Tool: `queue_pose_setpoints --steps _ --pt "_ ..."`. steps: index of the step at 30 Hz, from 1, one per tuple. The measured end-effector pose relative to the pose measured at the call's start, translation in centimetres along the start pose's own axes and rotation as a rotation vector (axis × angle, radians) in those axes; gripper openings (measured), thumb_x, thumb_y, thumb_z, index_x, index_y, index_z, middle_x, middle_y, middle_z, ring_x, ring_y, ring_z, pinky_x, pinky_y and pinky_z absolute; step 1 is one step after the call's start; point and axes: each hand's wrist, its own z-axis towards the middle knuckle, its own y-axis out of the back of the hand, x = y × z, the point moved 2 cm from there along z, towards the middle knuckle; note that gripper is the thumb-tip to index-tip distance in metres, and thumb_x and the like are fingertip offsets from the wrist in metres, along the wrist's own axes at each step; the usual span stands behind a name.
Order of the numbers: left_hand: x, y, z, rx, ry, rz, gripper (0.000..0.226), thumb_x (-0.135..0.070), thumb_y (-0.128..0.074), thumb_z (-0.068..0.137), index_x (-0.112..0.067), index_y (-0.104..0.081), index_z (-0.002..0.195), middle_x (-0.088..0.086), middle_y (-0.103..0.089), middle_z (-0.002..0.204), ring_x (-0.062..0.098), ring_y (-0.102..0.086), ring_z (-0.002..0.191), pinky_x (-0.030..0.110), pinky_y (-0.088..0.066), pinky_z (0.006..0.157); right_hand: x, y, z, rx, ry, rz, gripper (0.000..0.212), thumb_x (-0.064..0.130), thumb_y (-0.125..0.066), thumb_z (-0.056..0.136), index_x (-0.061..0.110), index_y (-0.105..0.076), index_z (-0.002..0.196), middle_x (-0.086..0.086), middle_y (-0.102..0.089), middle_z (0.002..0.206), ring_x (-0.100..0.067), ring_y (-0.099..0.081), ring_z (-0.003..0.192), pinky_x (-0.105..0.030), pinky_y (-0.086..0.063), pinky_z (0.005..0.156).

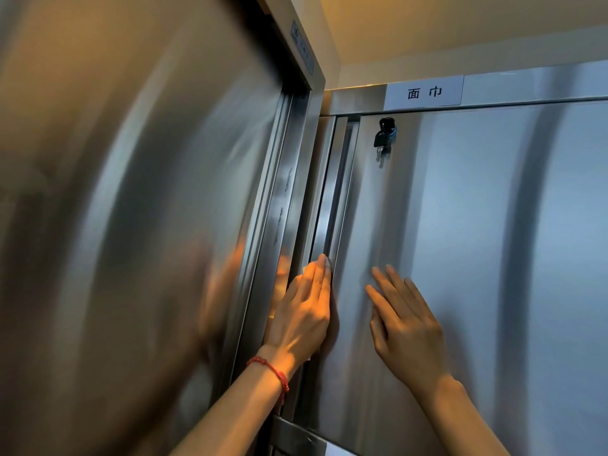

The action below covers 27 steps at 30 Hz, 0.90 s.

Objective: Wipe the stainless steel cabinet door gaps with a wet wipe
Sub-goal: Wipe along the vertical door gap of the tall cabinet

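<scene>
Only a sliver of the wet wipe (306,268) shows, a pale corner peeking out at the fingertips of the left hand (304,311), which presses it with straight, close-set fingers against the vertical gap (332,205) along the left edge of the cabinet door (460,225). A second pale bit shows below the heel of that hand, near the wrist; most of the wipe is hidden under the palm. The left wrist wears a red bead bracelet (271,371). Just beside it, apart from the wipe, the right hand (403,320) lies flat on the door face with its fingers straight and slightly spread, holding nothing.

Two hands and one wipe are in view. One stainless steel door fills the right side, and a second steel panel (131,192), blurred, stands at an angle on the left, meeting the cabinet at the corner. One black key (385,126) sits in the lock near the door's upper left corner, with another black-headed key hanging from it.

Above the door, a white label (424,92) on the cabinet's top rail reads "面巾". A small plate (302,47) near the top of the left panel's frame carries writing too blurred to read.
</scene>
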Motion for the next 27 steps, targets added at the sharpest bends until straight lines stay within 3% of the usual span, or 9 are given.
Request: queue_pose_setpoints --steps 4,9,14,18,22,27 --pt "0.0 -0.3 -0.2 0.036 -0.004 0.002 0.051 -0.004 -0.006 0.094 0.008 -0.021 0.142 0.026 -0.025 0.148 0.035 -0.026 0.139 0.053 -0.034 0.104 0.1 0.1 0.1 0.012 0.0 -0.019 0.04 0.018 -0.036 0.095 0.005 -0.069 0.112 -0.013 -0.059 0.128 -0.029 -0.051 0.124 -0.042 -0.039 0.105" --pt "-0.1 -0.6 -0.7 0.041 -0.019 0.02 0.051 -0.007 -0.006 0.096 0.009 -0.024 0.141 0.027 -0.025 0.147 0.036 -0.018 0.14 0.052 -0.034 0.104 0.1 0.2 0.1 0.011 -0.006 -0.026 0.039 0.017 -0.04 0.09 0.004 -0.07 0.111 -0.014 -0.06 0.127 -0.031 -0.053 0.123 -0.046 -0.044 0.101" --pt "-0.2 -1.4 -0.6 -0.028 0.001 -0.077 0.048 -0.006 -0.007 0.098 0.009 -0.033 0.135 0.026 -0.037 0.141 0.033 -0.023 0.137 0.051 -0.042 0.099 0.2 0.2 0.2 0.008 -0.007 -0.021 0.043 0.019 -0.032 0.097 0.003 -0.07 0.111 -0.014 -0.06 0.127 -0.031 -0.053 0.122 -0.048 -0.041 0.102" --pt "0.2 -2.3 -0.7 -0.043 0.008 -0.132 0.046 -0.006 -0.007 0.099 0.006 -0.023 0.14 0.021 -0.025 0.146 0.03 -0.015 0.141 0.054 -0.04 0.099 0.2 0.2 0.2 0.014 -0.005 -0.021 0.045 0.02 -0.03 0.098 0.003 -0.07 0.111 -0.014 -0.06 0.127 -0.031 -0.053 0.122 -0.048 -0.041 0.102" --pt "0.7 -2.8 -0.5 -0.06 0.012 -0.171 0.046 -0.008 -0.009 0.1 0.001 -0.008 0.145 0.019 -0.019 0.149 0.028 -0.013 0.143 0.056 -0.035 0.102 0.2 0.2 0.2 0.013 -0.001 -0.026 0.039 0.017 -0.04 0.09 0.003 -0.07 0.111 -0.014 -0.06 0.127 -0.03 -0.052 0.123 -0.047 -0.04 0.102" --pt "1.0 -2.8 1.2 -0.051 0.015 -0.192 0.045 -0.006 -0.011 0.099 0.002 -0.014 0.143 0.02 -0.02 0.148 0.03 -0.02 0.14 0.056 -0.037 0.102 0.3 0.3 0.3 0.013 0.002 -0.016 0.039 0.016 -0.041 0.088 0.003 -0.07 0.111 -0.014 -0.06 0.126 -0.031 -0.052 0.122 -0.05 -0.04 0.101"
